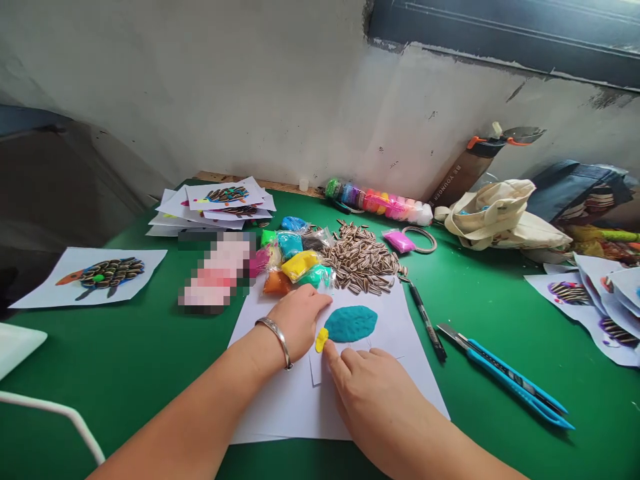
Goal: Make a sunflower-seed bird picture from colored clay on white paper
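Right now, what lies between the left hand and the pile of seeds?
In the head view, a small bag of green clay lies between the left hand and the pile of seeds, next to a bag of yellow clay.

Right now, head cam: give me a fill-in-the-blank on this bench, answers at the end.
The right hand has a fingertip on the ____ clay blob.
The left hand wears a metal ____ at the wrist.
Striped ____ lie heaped beyond the white paper sheet.
A blue-handled ____ lies right of that sheet.

yellow; bangle; sunflower seeds; craft knife
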Motion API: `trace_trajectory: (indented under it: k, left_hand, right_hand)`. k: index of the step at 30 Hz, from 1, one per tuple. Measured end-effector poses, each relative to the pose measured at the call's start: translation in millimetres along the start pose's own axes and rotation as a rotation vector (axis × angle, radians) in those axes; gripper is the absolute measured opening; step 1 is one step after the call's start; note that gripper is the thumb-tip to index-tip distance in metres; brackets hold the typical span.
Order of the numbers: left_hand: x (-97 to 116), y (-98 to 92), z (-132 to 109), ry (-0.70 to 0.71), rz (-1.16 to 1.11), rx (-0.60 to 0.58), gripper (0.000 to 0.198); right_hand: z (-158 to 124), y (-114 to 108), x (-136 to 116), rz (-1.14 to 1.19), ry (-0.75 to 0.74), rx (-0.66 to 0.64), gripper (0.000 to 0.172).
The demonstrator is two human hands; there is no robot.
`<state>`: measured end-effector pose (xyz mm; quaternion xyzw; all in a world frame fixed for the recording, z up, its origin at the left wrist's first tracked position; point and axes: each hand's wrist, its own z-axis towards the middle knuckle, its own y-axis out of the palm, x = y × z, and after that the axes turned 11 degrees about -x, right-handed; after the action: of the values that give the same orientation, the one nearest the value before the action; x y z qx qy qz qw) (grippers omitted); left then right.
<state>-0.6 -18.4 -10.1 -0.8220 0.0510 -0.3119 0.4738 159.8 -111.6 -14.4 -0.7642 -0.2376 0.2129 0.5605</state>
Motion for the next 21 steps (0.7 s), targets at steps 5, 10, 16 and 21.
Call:
trace_trajectory:
  k: [5,10,16,21]
  left_hand:
    - [-1,0.7,1,0.003,-0.014,0.001,0.038]
    - [0,-0.6,1,-0.002,-0.012,-0.004,0.038]
    - [-1,-0.2,0,-0.003,-0.033,-0.006,0.038]
    - [0,-0.3,0,-0.013,-0.029,-0.014,0.039]
  right_hand:
    - [1,-3,2,-0.006,0.021,0.008,0.054]
    - [6,0,3,-0.042,0.071,-0.061,0.065]
    - [6,-6,5,0.052,0.048,-0.034,0.059]
    - [9,-12,9,0.096,0.103,-0.032,0.059]
